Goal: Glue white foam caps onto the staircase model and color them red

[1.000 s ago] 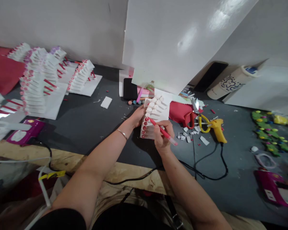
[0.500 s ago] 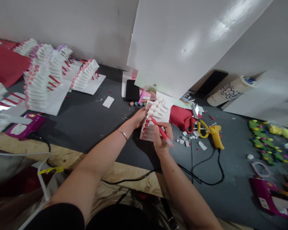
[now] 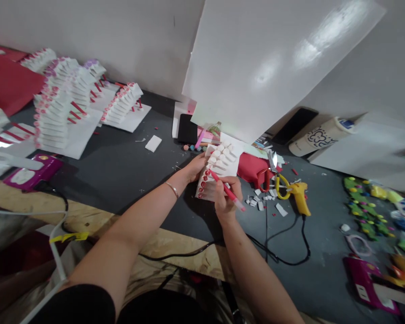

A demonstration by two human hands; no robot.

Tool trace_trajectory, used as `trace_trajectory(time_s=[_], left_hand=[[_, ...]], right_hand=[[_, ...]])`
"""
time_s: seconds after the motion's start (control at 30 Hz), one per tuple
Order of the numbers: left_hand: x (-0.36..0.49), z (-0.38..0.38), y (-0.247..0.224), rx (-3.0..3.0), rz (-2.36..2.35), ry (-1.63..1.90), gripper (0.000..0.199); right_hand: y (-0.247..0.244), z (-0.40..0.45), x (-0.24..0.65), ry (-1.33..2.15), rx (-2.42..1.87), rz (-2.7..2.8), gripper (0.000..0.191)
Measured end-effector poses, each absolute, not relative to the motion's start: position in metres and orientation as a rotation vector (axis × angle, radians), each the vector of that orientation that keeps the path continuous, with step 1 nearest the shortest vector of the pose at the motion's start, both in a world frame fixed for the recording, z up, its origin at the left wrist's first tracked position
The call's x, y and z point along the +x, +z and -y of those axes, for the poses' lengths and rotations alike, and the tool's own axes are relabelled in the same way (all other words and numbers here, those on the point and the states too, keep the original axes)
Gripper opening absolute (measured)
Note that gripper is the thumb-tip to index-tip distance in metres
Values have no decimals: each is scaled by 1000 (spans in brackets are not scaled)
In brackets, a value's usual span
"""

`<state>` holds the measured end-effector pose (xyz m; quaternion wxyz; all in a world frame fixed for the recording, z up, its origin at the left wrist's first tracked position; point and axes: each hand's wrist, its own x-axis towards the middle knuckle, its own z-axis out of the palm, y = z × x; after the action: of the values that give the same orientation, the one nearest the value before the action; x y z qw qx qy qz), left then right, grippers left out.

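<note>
Pinching one red marker (image 3: 231, 195) between the thumb and fingers of the right hand (image 3: 226, 205), with forearm slanting in over the near edge of the desk (image 3: 121, 155). Tip aimed at a round end on one white tiered model (image 3: 222, 168); too small to tell if touching. Reaching in from the left with the left hand (image 3: 196, 168), with one bangle (image 3: 172, 189) at the wrist; against the model's left side, fingers partly hidden, so unable to tell how closed. Model mid-desk, tilted, nearer the near edge than the far; about five ends marked red.

Counted to the right: one pair of scissors (image 3: 273, 162), one yellow glue gun (image 3: 300, 198), one white tumbler (image 3: 320, 136) by the far edge. Toward the far left corner: at least six similar models (image 3: 54, 121). Purple power strips, two: one by the near edge at left (image 3: 33, 173), one far to the right (image 3: 371, 283).

Dark grey top, strewn with white scraps (image 3: 260, 198); bare plywood (image 3: 97, 220) along the near edge. Behind: pale grey wall (image 3: 104, 40), glossy white panel (image 3: 236, 67).
</note>
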<state>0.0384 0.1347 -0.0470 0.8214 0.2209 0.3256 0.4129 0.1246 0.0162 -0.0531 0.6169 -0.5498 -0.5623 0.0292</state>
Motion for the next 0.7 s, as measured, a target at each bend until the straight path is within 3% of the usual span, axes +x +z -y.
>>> trace_trajectory(time_s=[0.7], left_hand=[[37, -135, -50, 505, -655, 859, 21]], right_hand=[[-50, -17, 123, -29, -1253, 1347, 15]])
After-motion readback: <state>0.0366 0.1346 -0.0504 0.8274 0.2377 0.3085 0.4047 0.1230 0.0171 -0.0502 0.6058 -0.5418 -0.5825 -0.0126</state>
